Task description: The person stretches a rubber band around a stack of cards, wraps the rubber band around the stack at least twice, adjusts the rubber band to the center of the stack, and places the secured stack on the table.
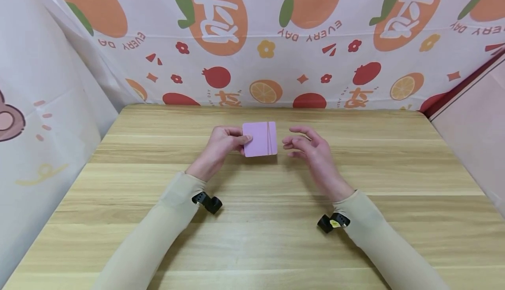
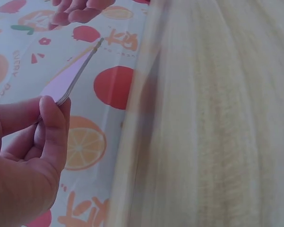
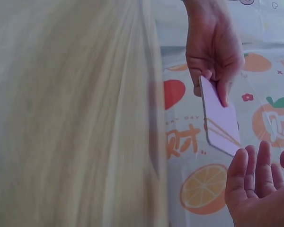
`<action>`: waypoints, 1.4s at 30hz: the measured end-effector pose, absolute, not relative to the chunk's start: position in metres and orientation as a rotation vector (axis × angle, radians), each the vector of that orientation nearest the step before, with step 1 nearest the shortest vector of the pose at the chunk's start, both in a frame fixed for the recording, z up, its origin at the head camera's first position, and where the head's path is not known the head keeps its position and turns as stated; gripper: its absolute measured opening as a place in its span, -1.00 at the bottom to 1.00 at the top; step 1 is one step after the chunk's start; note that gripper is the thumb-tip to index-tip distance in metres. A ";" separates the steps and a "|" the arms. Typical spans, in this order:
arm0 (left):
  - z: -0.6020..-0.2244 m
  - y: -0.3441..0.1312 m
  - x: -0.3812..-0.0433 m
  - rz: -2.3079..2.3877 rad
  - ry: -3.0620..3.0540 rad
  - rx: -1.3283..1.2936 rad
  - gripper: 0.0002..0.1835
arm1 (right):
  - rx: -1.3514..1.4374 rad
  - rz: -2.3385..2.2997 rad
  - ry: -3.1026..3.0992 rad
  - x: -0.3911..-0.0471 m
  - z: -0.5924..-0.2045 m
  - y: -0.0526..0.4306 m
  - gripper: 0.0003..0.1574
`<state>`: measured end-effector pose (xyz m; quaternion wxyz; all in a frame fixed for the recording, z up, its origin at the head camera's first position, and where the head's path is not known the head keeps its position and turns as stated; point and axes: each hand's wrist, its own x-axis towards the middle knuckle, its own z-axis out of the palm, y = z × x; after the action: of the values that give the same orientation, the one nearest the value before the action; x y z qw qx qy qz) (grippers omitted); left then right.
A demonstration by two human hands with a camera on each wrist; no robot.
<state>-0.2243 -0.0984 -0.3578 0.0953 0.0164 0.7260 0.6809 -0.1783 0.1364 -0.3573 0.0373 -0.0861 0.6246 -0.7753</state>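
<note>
A thin, square pink pad [image 1: 256,140] with rounded corners is held above the far middle of the table. A tan rubber band [image 1: 269,137] goes round it near its right edge, doubled across the face. My left hand [image 1: 222,145] pinches the pad's left edge, thumb on the face and fingers behind. In the left wrist view the pad [image 2: 68,78] appears nearly edge-on, with thin layers. My right hand [image 1: 315,152] is just right of the pad, apart from it, its fingers loosely bent and holding nothing. The right wrist view shows its fingertips near the pad's banded end [image 3: 220,120].
The wood-grain table [image 1: 252,237] spreads below both forearms. A fruit-printed cloth [image 1: 158,79] hangs along its back edge, and a pale cloth [image 1: 43,158] hangs at the left. Each sleeve cuff carries a small black camera [image 1: 209,202].
</note>
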 end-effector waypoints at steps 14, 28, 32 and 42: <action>-0.360 -0.095 -0.220 1.932 1.969 0.235 -0.82 | -0.409 -2.275 2.235 -0.186 -0.360 0.142 -0.64; -0.362 -0.087 -0.213 1.846 1.922 0.326 -0.80 | -0.274 -2.163 2.301 -0.189 -0.366 0.146 -0.63; -0.363 -0.086 -0.214 1.906 1.901 0.290 -0.82 | -0.239 -2.169 2.297 -0.189 -0.366 0.146 -0.63; -0.362 -0.085 -0.212 1.956 1.882 0.334 -0.81 | -0.234 -2.209 2.274 -0.190 -0.367 0.149 -0.64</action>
<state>-0.2116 -0.0847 -0.3616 0.2023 0.1197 0.6739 0.7004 -0.1903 0.1487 -0.3665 -0.0186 -0.0736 0.7153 -0.6947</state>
